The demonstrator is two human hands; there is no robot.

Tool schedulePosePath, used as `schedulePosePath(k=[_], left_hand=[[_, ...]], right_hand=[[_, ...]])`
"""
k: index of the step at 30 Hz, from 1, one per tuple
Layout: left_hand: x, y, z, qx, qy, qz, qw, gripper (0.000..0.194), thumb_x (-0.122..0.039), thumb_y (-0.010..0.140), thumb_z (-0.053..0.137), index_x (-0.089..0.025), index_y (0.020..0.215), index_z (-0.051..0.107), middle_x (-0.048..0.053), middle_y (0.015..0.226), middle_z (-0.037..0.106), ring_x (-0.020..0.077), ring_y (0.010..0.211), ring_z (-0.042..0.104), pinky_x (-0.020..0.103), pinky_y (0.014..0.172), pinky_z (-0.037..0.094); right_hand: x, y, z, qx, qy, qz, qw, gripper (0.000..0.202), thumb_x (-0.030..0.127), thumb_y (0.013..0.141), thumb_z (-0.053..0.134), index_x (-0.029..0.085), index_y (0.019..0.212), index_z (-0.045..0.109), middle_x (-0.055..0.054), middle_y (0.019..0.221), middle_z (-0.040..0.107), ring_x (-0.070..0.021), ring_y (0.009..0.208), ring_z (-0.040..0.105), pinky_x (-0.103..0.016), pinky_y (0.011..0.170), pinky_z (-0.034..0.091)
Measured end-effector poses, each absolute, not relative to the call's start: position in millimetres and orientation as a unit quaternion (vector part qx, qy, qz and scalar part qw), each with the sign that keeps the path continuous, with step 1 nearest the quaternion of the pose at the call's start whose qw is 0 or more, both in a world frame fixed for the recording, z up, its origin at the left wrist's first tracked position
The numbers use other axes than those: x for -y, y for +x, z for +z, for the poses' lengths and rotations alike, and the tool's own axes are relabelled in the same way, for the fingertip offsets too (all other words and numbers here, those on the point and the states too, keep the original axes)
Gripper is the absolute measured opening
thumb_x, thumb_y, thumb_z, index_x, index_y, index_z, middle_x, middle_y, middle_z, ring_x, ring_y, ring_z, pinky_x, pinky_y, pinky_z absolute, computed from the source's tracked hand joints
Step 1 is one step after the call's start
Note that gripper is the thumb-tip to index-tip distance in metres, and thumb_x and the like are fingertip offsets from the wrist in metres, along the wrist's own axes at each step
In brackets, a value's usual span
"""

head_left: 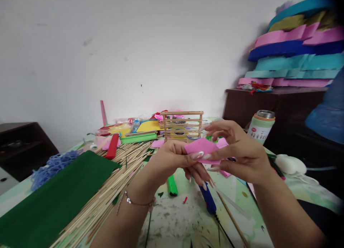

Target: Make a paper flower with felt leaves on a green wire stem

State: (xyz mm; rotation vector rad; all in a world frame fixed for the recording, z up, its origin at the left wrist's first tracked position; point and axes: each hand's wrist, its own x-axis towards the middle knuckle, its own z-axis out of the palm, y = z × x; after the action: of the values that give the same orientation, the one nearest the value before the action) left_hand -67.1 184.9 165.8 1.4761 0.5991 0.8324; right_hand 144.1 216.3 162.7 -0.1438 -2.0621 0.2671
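A small sheet of pink paper (200, 147) is held between both hands above the table. My left hand (178, 156) pinches its left side, thumb on top and fingers beneath. On the other side, my right hand (238, 151) grips the paper between thumb and fingers, with some fingers raised. Below them lies a blue-handled glue gun (208, 199) with its dark cord, partly hidden by my fingers. A clear glue stick (233, 200) and a thin wooden stick (232, 219) rest beside it. Behind the hands stands a small frame of wooden sticks (182, 113).
Many wooden sticks (107, 190) and dark green paper (61, 194) cover the left side, near blue yarn (55, 165). A green roll (172, 186) lies in the middle. At right are a bottle (260, 128) and a white mouse-shaped object (290, 164). Stacked coloured paper (295, 63) sits on a dark cabinet.
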Motion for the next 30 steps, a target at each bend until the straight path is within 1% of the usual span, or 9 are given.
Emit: schedulePosePath(k=[3,8,12,15,18,22,26,28,30], left_hand=[[-186.5,-65.8,165.9,-0.263,0.644,0.371,0.615,0.03,-0.034,0.084,0.065,-0.011,0.066,0.074,0.009,0.069,0.076,0.0114,0.053,0.068,0.018,0.047,0.041],[-188.4,-58.6,167.3,-0.288,0.645,0.375,0.6,0.028,-0.035,0.081,0.067,-0.011,0.067,0.071,0.008,0.066,0.075,0.0091,0.05,0.065,0.016,0.045,0.038],[-189.2,-54.5,166.1,-0.285,0.658,0.372,0.59,0.029,-0.039,0.079,0.068,-0.012,0.069,0.067,0.009,0.066,0.074,0.0102,0.049,0.065,0.017,0.045,0.04],[-190.4,-54.8,164.5,-0.285,0.669,0.366,0.58,0.027,-0.037,0.081,0.065,-0.012,0.07,0.064,0.009,0.066,0.074,0.0102,0.049,0.064,0.017,0.044,0.039],[-192.1,-54.3,162.6,-0.283,0.655,0.379,0.589,0.024,-0.036,0.08,0.063,-0.013,0.074,0.062,0.008,0.065,0.073,0.0106,0.047,0.064,0.017,0.042,0.037],[-193.8,-47.9,159.0,-0.293,0.628,0.434,0.576,0.027,-0.04,0.083,0.063,-0.012,0.084,0.065,0.007,0.068,0.074,0.0123,0.053,0.067,0.018,0.046,0.042],[-194.1,-41.3,155.9,-0.281,0.646,0.465,0.536,0.028,-0.04,0.086,0.063,-0.013,0.094,0.067,0.005,0.071,0.074,0.0121,0.058,0.069,0.018,0.051,0.046],[-194.3,-40.3,155.7,-0.265,0.645,0.481,0.532,0.031,-0.042,0.085,0.066,-0.013,0.095,0.068,0.005,0.074,0.073,0.0126,0.062,0.07,0.018,0.054,0.049],[-194.5,-40.4,156.2,-0.254,0.64,0.481,0.543,0.034,-0.044,0.08,0.072,-0.013,0.094,0.068,0.005,0.076,0.073,0.0136,0.066,0.071,0.019,0.057,0.051]], right_hand=[[-216.7,139.6,160.5,0.841,-0.056,0.147,0.517,0.028,0.016,0.078,0.075,0.036,0.098,0.076,-0.004,0.122,0.057,-0.0248,0.111,0.056,-0.04,0.085,0.05],[-218.1,135.7,158.9,0.827,-0.105,0.134,0.536,0.02,0.014,0.081,0.071,0.031,0.089,0.076,-0.005,0.114,0.06,-0.0224,0.106,0.057,-0.038,0.083,0.05],[-219.2,132.4,158.1,0.818,-0.149,0.116,0.543,0.013,0.013,0.084,0.068,0.026,0.085,0.07,-0.005,0.109,0.06,-0.0192,0.101,0.058,-0.037,0.088,0.049],[-220.9,129.0,156.3,0.809,-0.166,0.118,0.551,0.009,0.015,0.086,0.067,0.024,0.083,0.065,-0.004,0.104,0.06,-0.0191,0.1,0.057,-0.037,0.09,0.046],[-223.5,127.2,154.4,0.816,-0.162,0.134,0.539,0.008,0.016,0.088,0.064,0.023,0.084,0.062,-0.004,0.102,0.06,-0.0189,0.101,0.057,-0.036,0.089,0.045],[-225.2,127.5,153.0,0.821,-0.149,0.14,0.532,0.008,0.016,0.089,0.061,0.022,0.084,0.061,-0.004,0.101,0.061,-0.0169,0.097,0.058,-0.034,0.086,0.044],[-223.9,125.8,151.5,0.797,-0.169,0.156,0.559,0.01,0.017,0.089,0.062,0.021,0.081,0.061,-0.004,0.101,0.06,-0.017,0.097,0.057,-0.035,0.086,0.044],[-223.1,124.0,150.4,0.777,-0.187,0.165,0.577,0.011,0.018,0.088,0.063,0.021,0.078,0.062,-0.004,0.1,0.059,-0.0171,0.097,0.057,-0.035,0.085,0.045],[-222.7,122.1,149.2,0.763,-0.203,0.167,0.59,0.012,0.018,0.087,0.064,0.021,0.076,0.062,-0.004,0.099,0.059,-0.0172,0.097,0.057,-0.035,0.085,0.045]])
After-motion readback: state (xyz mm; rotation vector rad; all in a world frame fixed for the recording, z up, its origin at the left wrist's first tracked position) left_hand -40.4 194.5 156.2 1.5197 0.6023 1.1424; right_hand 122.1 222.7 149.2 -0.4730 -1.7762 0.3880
